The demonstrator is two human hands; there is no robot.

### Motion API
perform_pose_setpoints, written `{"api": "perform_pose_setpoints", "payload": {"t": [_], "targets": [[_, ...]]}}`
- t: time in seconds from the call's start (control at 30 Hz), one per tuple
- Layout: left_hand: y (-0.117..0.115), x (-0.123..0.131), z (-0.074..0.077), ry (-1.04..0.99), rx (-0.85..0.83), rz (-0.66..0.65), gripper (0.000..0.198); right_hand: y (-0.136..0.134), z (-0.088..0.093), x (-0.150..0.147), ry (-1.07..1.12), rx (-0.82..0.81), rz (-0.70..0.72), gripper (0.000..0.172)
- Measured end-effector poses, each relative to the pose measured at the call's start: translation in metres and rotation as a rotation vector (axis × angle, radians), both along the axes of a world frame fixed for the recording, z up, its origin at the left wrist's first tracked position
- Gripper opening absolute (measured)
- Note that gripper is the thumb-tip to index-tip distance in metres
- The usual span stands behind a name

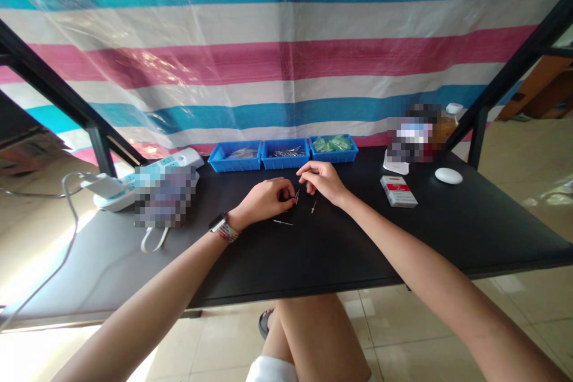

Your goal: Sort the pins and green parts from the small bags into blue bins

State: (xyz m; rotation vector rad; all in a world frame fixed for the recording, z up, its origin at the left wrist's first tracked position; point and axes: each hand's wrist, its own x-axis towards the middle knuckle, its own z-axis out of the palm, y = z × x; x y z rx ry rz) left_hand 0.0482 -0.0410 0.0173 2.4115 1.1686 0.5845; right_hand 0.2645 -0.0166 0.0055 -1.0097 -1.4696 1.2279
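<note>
My forearms (165, 304) rose from lower corners; left hand (267, 200) pinched metal pin (298, 194) mid-frame; right hand (324, 181) curled just beside, grip I couldn't tell.

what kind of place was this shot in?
Probably a makeshift indoor workstation: small blue plastic bins of parts on a black table, with a striped tarpaulin hung behind it.
</note>
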Motion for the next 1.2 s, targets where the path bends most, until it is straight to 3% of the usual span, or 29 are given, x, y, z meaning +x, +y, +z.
{"api": "perform_pose_setpoints", "payload": {"t": [0.4,0.6,0.83,1.2], "targets": [[0.0,0.002,-0.002,-0.002,0.016,0.05,0.011,-0.006,0.008,0.004,-0.047,0.049,-0.004,0.016],[0.007,-0.003,-0.005,-0.052,0.014,-0.008,0.015,-0.006,0.003,0.003,-0.16,0.089,0.015,0.014],[0.012,-0.005,-0.007,-0.181,0.028,-0.002,0.01,-0.005,-0.003,0.003,-0.333,0.306,0.036,0.009],[0.002,0.001,0.007,-0.302,0.047,-0.009,0.01,-0.008,0.004,-0.001,-0.064,0.012,0.138,0.012]]}}
